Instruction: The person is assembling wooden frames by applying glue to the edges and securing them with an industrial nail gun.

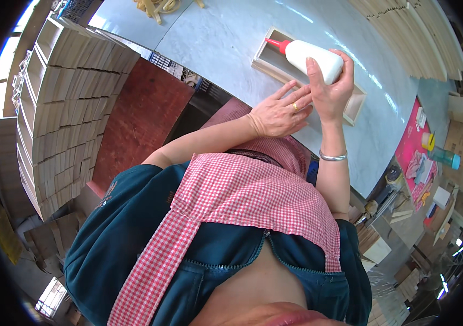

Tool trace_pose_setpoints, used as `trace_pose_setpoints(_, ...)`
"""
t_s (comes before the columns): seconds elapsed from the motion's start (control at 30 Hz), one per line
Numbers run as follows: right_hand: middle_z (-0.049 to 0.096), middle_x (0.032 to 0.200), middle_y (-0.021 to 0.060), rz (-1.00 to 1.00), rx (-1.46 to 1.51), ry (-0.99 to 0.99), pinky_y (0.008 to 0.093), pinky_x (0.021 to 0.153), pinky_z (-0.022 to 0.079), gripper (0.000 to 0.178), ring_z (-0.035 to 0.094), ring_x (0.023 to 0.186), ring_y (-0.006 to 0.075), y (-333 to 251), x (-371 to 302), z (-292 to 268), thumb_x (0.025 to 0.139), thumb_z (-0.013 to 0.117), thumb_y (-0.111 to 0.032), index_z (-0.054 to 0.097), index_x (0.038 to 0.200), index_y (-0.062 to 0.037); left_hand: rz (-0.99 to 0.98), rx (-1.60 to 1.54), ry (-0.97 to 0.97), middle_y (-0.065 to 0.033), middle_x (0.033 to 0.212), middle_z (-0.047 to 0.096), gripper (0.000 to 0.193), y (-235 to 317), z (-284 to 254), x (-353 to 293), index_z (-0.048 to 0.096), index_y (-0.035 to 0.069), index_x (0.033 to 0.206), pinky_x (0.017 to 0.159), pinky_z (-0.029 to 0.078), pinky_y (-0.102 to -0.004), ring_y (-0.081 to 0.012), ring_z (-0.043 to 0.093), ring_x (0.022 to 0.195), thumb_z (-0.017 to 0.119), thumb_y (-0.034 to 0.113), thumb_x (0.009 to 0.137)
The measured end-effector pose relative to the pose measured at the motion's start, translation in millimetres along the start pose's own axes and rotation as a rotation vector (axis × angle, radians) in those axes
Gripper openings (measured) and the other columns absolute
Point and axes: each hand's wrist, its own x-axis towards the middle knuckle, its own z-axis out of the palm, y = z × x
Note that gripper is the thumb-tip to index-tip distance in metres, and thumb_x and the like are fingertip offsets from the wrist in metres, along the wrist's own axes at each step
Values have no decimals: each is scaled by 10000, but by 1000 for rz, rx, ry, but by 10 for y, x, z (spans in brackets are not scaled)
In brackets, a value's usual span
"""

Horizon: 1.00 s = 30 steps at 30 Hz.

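Note:
My right hand (332,89) is wrapped round a white squeeze bottle (314,58) with a red pointed nozzle. The bottle lies tilted in the air above a shallow rectangular wooden frame (275,71), its nozzle toward the frame's left end. Part of the frame is hidden behind the bottle and my hand. My left hand (281,111) is beside the frame's near side, fingers stretched out and apart, the fingertips close to my right palm. I see nothing held in it. Whether its fingers touch the frame or my right hand, I cannot tell.
The frame rests on a grey-blue marbled tabletop (215,51). Thin wooden strips (416,38) are stacked at the far right, and bent pale pieces (158,8) lie at the far left. Tall stacks of wooden boxes (66,108) stand left beside a red-brown board (139,119). A teal bottle (445,157) is at right.

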Motion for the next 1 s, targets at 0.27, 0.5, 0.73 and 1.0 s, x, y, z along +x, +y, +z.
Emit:
trace_pose_setpoints(0.27,673,977,150,-90,-96,74,345,654,565,472,670,781,259,46,153,69,835,817,-243,547,1159,-32,5,9,16,-130,1523,435,399,3,-15,3,674,92,1198,1253,184,-558,-305,338,1487,689,327,875)
trace_pose_setpoints(0.5,680,951,142,-73,-143,102,345,643,563,472,670,753,260,60,179,-9,833,820,-264,550,1145,-35,3,-9,50,-132,1571,390,349,6,-23,16,683,71,1126,1240,217,-539,-293,311,1507,686,315,876)
trace_pose_setpoints(0.73,681,957,137,-42,-194,155,350,658,562,450,670,764,259,125,86,-304,836,822,-268,563,1119,-33,-8,-3,67,-131,1608,342,307,22,-35,38,690,59,1071,1230,247,-514,-276,285,1521,678,302,885)
trace_pose_setpoints(1.0,681,979,133,26,-266,232,355,701,558,447,665,798,258,118,-82,-723,837,826,-278,576,1112,-29,-36,5,-4,-117,1621,326,294,61,-137,81,684,64,1069,1246,208,-494,-261,259,1534,668,299,894)
